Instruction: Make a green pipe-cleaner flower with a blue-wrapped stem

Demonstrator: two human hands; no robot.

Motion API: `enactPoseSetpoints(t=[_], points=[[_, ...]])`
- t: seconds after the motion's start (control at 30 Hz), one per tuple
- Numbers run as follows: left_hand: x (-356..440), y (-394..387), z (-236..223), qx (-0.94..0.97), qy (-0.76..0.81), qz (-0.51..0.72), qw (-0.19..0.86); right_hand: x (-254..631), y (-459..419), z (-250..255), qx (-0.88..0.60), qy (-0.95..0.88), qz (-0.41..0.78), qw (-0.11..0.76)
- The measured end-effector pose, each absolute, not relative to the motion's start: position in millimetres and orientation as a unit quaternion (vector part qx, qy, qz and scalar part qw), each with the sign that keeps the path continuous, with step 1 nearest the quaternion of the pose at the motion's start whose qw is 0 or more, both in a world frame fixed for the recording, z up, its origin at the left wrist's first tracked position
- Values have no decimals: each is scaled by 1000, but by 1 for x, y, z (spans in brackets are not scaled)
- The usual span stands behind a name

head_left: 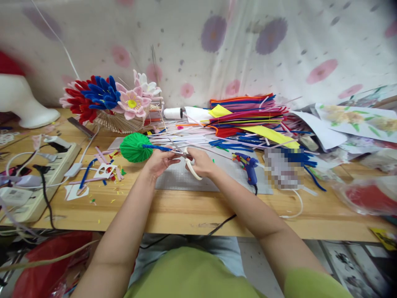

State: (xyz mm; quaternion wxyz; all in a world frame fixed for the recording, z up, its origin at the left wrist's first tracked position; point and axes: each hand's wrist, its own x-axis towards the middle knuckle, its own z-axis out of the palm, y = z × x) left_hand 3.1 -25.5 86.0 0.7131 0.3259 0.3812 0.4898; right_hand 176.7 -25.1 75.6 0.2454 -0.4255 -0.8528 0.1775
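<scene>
My left hand (pixel 161 161) is closed on a blue pipe cleaner (pixel 158 147), which runs from the left toward the scissors. At its left end, beside my left wrist, sits a round, ribbed green piece (pixel 135 147). White-handled scissors (pixel 192 169) are in my right hand (pixel 200 161), their blades pointing up and left across the pipe cleaner's right end. Whether the blades touch it I cannot tell. Both hands are over a grey cutting mat (pixel 173 180).
Right of my hands lies a blue glue gun (pixel 248 165). Behind are bundled pipe cleaners (pixel 248 118) and a white thread spool (pixel 173 113). Fuzzy flowers (pixel 104 93) stand back left; a power strip (pixel 40 182) with cords lies left, near scraps (pixel 107 170).
</scene>
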Motion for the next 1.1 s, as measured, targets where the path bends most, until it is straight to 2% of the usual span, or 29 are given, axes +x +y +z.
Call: enactPoseSetpoints(t=[0.27,0.5,0.73,0.9,0.97,1.1], points=[[3,-22,82,321,382,502,706,179,-17,66,-431,-854,120,265],[5,-22,86,317,379,507,707,182,-13,72,-422,-860,122,261],[11,-26,88,313,367,529,698,176,-15,69,-382,-846,191,319],[10,-27,92,311,370,550,681,184,-12,66,-381,-787,342,345],[9,-28,93,303,378,554,677,186,-10,65,-432,-775,312,341],[10,-29,93,301,388,546,678,186,-12,63,-513,-766,155,356]])
